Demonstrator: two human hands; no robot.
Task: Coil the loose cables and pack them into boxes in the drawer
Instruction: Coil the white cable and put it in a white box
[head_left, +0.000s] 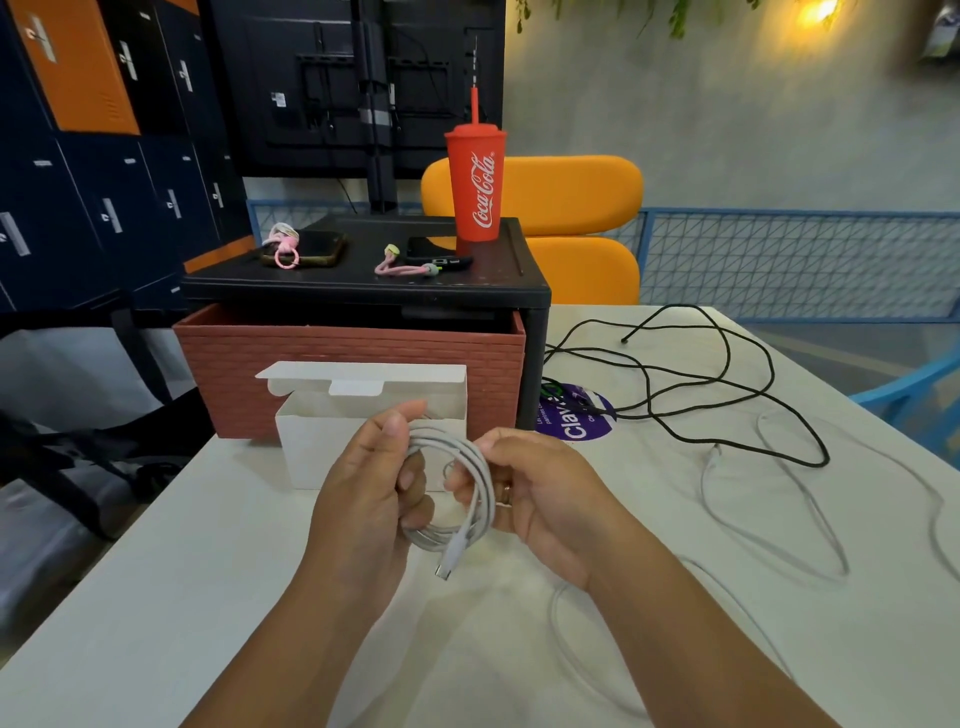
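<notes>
My left hand (363, 483) and right hand (540, 493) are both curled round the white coil (480, 475), held just in front of the box (311, 452), with the plug (444, 570) hanging from its low side. I should keep my thumbs pinching the turns so none springs loose, and tuck that plug in before lowering it. The loose white cable (703, 483) right of the box may be this coil's tail, I can't tell, so I'd wind it in evenly; behind the box waits the drawer (363, 343), the black cable (815, 462) off to the box's right.
</notes>
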